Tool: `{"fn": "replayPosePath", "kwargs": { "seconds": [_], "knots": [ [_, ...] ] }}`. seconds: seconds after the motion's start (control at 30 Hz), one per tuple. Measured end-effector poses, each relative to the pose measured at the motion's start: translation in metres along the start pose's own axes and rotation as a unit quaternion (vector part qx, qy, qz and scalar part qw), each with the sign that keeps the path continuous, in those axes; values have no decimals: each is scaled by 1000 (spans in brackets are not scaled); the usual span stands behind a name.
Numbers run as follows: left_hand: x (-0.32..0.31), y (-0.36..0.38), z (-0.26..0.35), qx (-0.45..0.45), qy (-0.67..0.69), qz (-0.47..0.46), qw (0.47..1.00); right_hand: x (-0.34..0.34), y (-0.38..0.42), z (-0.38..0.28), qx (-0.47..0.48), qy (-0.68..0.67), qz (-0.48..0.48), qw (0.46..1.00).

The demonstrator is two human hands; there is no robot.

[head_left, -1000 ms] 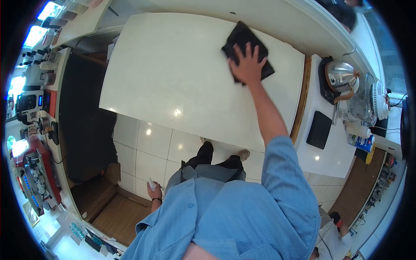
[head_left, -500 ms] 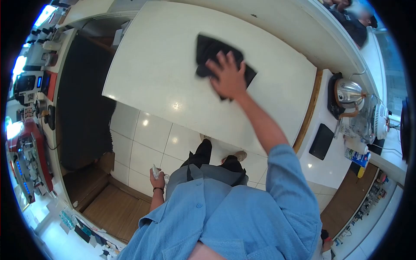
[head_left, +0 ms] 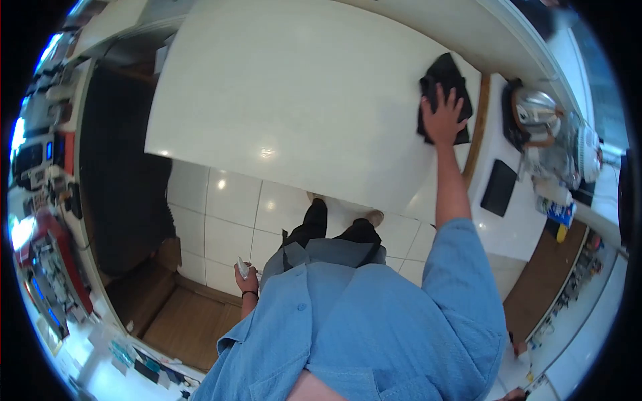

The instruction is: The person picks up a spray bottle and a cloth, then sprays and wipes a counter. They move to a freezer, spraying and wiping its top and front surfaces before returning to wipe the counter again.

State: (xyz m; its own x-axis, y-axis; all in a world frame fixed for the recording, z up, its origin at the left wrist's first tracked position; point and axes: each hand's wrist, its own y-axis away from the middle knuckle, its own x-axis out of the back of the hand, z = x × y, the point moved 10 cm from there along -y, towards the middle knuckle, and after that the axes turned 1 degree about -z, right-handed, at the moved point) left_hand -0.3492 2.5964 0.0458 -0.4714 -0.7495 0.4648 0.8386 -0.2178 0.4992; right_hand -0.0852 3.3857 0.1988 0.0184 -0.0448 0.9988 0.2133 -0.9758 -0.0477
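A black cloth point(head_left: 447, 75) lies bunched near the right end of the white tabletop point(head_left: 281, 87). My right hand point(head_left: 444, 121) presses flat on it, fingers spread, arm stretched forward. Low beside my left hip, my left hand point(head_left: 247, 277) is closed around a small whitish bottle point(head_left: 243, 266). That bottle is small in view, and its lower part is hidden by the fingers.
A steel kettle point(head_left: 535, 113) and a dark flat tablet-like object point(head_left: 499, 187) stand on the right counter. A black cloth cover point(head_left: 124, 160) hangs at the left. A red machine point(head_left: 63, 260) is at the far left. Tiled floor point(head_left: 231, 207) lies below the table.
My right hand and the black cloth have moved right across the tabletop, to near its right edge. The view has shifted slightly. My left hand still holds the bottle.
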Motion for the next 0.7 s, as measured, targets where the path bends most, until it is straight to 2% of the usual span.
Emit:
{"fn": "replayPosePath", "kwargs": {
  "seconds": [0.1,0.23,0.33,0.5,0.7],
  "knots": [
    [-24,-18,15,22,11,-57,998,11,86,7,13,3,-4,1000],
    [-48,-51,53,-34,-15,-92,995,21,198,14,-10,-27,-42,999],
    [-62,-69,89,-82,-66,-116,988,23,240,15,-32,-43,-64,996],
    [-80,-88,124,-83,-87,-149,981,32,203,13,-42,-78,-34,995],
    [-80,-90,144,-121,-122,-157,972,18,52,24,-36,-96,56,993]
  ]
}}
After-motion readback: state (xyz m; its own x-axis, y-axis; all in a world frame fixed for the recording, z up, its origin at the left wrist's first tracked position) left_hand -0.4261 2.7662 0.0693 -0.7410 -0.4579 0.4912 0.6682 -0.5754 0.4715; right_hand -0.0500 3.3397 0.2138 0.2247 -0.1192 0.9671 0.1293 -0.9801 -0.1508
